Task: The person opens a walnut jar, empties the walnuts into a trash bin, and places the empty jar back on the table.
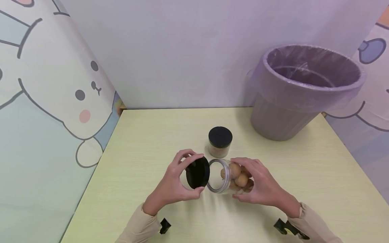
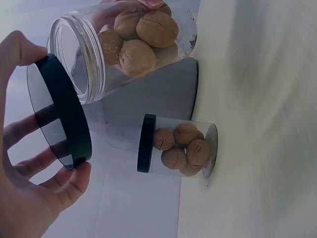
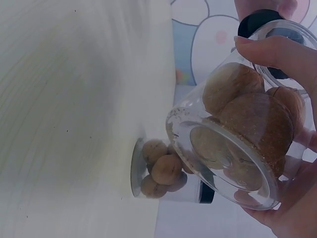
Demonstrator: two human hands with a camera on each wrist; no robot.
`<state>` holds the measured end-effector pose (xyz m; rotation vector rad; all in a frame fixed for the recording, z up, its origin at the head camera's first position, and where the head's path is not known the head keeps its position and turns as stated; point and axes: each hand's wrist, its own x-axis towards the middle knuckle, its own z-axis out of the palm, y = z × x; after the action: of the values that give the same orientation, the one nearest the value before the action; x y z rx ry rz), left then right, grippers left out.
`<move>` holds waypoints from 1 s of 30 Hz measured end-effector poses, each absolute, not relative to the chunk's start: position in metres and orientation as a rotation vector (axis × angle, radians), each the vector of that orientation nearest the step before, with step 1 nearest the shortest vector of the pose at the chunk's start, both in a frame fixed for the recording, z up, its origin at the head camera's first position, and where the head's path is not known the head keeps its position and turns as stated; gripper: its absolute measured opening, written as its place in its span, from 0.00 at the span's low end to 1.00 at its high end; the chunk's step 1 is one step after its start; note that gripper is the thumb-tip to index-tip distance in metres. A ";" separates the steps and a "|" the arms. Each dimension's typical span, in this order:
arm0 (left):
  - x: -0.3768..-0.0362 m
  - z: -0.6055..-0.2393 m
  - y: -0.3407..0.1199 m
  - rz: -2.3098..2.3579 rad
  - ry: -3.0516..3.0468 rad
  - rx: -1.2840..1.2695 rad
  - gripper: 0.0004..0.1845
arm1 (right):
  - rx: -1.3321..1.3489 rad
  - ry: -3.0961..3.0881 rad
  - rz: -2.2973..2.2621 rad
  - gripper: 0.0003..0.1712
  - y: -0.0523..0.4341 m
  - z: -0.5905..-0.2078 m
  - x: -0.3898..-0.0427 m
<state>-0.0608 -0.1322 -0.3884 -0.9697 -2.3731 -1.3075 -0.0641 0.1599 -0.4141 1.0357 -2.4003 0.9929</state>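
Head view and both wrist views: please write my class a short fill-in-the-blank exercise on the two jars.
The left hand holds a round black plastic ____. The right hand holds a clear plastic jar of brown ____ on its side. A second clear jar stands on the pale table, its lid ____. A grey plastic bin stands at the table's far ____ corner.
Missing words: lid; walnuts; on; right.

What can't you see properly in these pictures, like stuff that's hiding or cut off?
- Bin: head view; its bottom is out of sight behind its own rim, so what lies inside is unknown.
- Open jar: head view; the right hand covers its far end, so the nuts can't be counted.
- Black lid: left wrist view; the left hand is cut off by the edge.
- Closed jar: right wrist view; blurred, partly behind the held jar.
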 end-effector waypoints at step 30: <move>-0.079 -0.419 -0.155 -1.214 -2.546 -0.731 0.40 | 1.026 -2.366 0.997 0.58 0.170 -0.409 -0.065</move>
<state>-0.0788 -0.1548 -0.4187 -0.7311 -2.5463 -1.2145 -0.0648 0.1704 -0.4092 1.0262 -2.3658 0.9975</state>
